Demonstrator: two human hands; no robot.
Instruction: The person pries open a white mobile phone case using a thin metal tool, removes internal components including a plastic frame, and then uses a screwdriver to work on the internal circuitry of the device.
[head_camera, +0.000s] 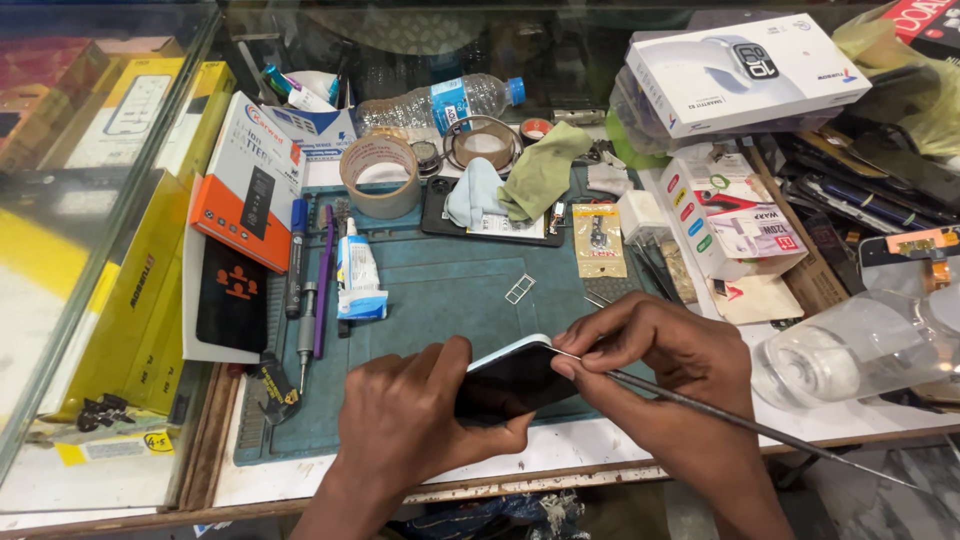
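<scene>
Left hand (405, 425) grips a glossy rounded phone (510, 380); right hand (650, 365) pinches a thin metal pry tool (740, 425).

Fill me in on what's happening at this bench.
A person is working on a smartphone over a teal work mat. The left hand holds the phone tilted on its edge, dark screen towards the camera. The right hand pinches a thin metal pry tool with its tip at the phone's upper corner seam. A small SIM tray lies on the mat behind, with a glue tube, screwdrivers and a roll of tape to the left.
</scene>
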